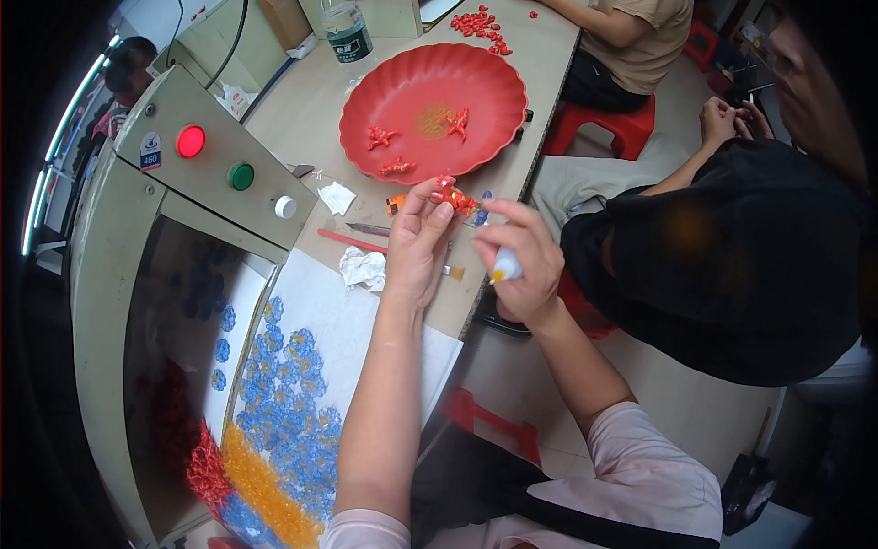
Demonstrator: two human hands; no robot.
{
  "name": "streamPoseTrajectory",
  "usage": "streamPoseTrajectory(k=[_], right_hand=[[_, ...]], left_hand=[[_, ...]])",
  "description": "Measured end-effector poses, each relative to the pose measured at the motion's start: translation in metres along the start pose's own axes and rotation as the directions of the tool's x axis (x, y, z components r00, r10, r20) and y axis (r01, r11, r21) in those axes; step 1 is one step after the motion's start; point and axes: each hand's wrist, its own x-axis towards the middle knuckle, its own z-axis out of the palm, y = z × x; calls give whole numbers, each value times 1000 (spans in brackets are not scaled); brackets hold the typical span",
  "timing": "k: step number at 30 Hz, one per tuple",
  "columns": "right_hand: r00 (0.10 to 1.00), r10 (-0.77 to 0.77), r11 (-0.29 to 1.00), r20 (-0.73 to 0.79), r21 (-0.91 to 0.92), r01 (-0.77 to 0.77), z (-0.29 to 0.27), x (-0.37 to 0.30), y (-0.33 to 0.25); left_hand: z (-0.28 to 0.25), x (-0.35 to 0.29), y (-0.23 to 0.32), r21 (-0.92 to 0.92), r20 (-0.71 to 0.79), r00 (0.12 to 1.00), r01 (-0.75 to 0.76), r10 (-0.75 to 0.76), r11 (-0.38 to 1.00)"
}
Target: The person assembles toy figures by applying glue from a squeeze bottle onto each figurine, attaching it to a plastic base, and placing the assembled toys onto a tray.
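A small shiny red figure with gold patches [450,196] is pinched in the fingertips of my left hand [416,247], above the table. Close to its right side is my right hand [535,265], curled around a small white squeeze bottle with a yellow tip [508,263]. Its thumb and index finger come near the figure; whether they touch it I cannot tell. Just beyond my hands lies a scalloped red plate [494,82] with several similar red figures [457,123] on it. An orange piece [395,204] lies beside my left fingers.
A craft knife [369,229], a red stick [350,240] and crumpled tissue [363,269] lie left of my hand. A machine with round buttons [215,156] stands at left. Blue flower-shaped pieces [283,375] cover white paper. A person in a black cap [732,265] sits at right.
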Motion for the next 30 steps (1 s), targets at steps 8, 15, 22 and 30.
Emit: streamPoseTrajectory(k=[8, 15, 22, 30], right_hand=[[901, 224, 974, 372, -116, -194, 3, -8, -46], [924, 151, 979, 351, -185, -90, 5, -4, -44], [914, 163, 970, 371, -231, -79, 3, -3, -44], [901, 177, 959, 396, -276, -67, 2, -1, -48]], left_hand=[[-3, 1, -5, -27, 63, 994, -90, 91, 996], [2, 0, 1, -7, 41, 995, -95, 95, 995], [0, 0, 0, -10, 39, 997, -66, 67, 998], [-1, -1, 0, -6, 47, 998, -52, 52, 999]])
